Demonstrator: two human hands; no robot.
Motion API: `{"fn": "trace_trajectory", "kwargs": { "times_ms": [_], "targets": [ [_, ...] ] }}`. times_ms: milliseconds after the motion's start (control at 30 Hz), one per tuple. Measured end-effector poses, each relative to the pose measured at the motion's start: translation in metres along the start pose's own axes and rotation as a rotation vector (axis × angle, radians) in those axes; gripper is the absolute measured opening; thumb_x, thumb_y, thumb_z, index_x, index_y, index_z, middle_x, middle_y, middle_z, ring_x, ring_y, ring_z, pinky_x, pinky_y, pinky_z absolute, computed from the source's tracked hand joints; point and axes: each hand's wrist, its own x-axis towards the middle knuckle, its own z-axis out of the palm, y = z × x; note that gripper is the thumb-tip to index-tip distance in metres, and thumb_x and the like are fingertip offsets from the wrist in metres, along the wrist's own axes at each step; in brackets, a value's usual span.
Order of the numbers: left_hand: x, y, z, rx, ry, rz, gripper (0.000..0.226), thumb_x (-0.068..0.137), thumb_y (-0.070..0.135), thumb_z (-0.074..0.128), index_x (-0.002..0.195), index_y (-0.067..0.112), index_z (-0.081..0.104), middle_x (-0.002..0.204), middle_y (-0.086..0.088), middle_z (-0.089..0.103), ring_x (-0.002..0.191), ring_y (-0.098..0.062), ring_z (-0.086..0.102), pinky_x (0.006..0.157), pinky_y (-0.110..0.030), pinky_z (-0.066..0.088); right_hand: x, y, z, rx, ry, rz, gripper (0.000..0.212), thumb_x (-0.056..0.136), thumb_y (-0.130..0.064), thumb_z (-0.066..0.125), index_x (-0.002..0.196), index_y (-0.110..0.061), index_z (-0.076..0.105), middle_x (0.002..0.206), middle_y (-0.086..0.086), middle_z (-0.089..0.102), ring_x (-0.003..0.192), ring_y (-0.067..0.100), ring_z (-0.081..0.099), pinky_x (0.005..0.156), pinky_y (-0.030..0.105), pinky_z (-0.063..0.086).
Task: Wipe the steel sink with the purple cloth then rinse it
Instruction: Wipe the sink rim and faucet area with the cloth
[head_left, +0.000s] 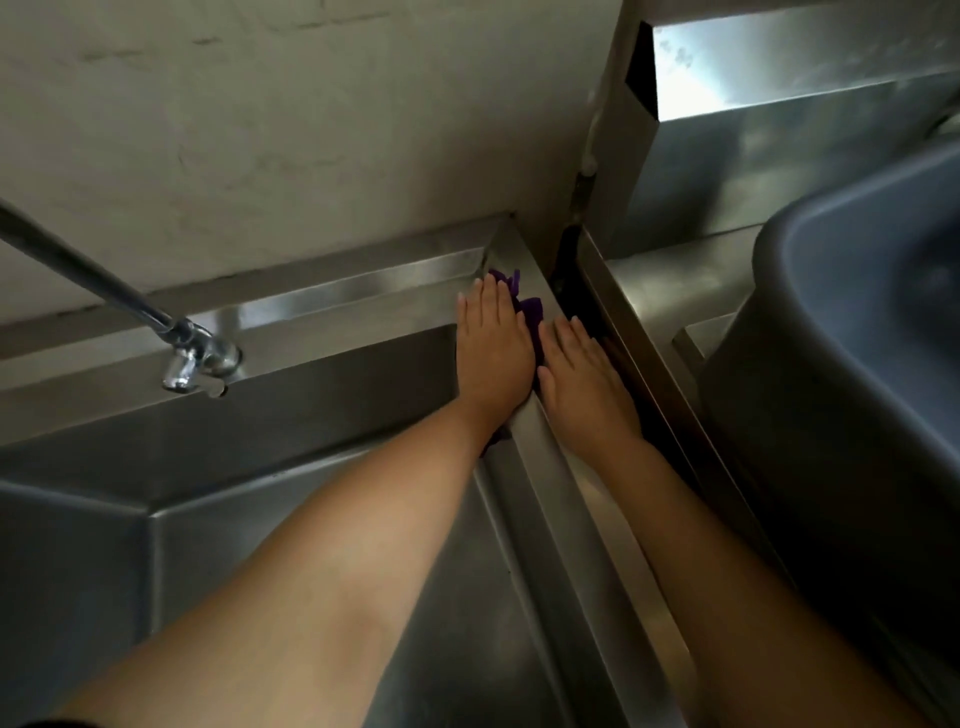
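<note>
The steel sink (322, 525) fills the lower left, and its flat right rim runs up to the back right corner. The purple cloth (531, 310) lies on that rim near the corner and is mostly covered. My left hand (492, 353) presses flat on the cloth with its fingers spread toward the wall. My right hand (581, 384) lies flat beside it on the rim's outer edge, its thumb side touching the cloth. A scrap of cloth (496, 439) shows under my left wrist.
A steel tap (193, 358) on a long pipe reaches over the sink's back ledge at the left; no water runs. A dark gap separates the sink from a steel counter (670, 291) on the right, where a large grey plastic tub (857, 374) stands. A plaster wall is behind.
</note>
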Motion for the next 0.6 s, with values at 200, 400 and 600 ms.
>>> {"fn": "trace_trajectory", "kwargs": {
  "times_ms": [200,400,600],
  "targets": [
    [0.015,-0.008,0.003,0.013,-0.024,-0.006,0.066,0.091,0.028,0.001,0.142,-0.001,0.032,0.149,-0.018,0.036,0.141,-0.028,0.027,0.119,-0.041,0.007,0.014,0.0,0.003,-0.044,-0.001,0.004,0.054,0.101,-0.031,0.021,0.149,-0.018,-0.001,0.159,0.003,-0.001,0.146,0.016,-0.007,0.117,0.031,-0.002],
    [0.024,-0.012,0.006,0.001,-0.006,-0.017,0.063,0.093,0.028,0.004,0.14,0.001,0.036,0.146,-0.017,0.04,0.139,-0.026,0.032,0.119,-0.039,0.011,0.023,-0.001,0.003,-0.055,0.007,-0.001,0.054,0.101,-0.031,0.022,0.149,-0.019,-0.001,0.159,0.004,-0.002,0.146,0.016,-0.007,0.118,0.032,-0.001],
    [0.027,-0.012,0.004,-0.001,-0.013,-0.011,0.06,0.094,0.027,0.009,0.137,0.0,0.04,0.141,-0.017,0.046,0.134,-0.028,0.039,0.118,-0.039,0.018,0.024,-0.001,0.005,0.006,0.017,0.001,0.054,0.101,-0.031,0.022,0.149,-0.018,0.003,0.159,0.004,0.003,0.146,0.016,-0.004,0.12,0.035,0.004]
  ]
}}
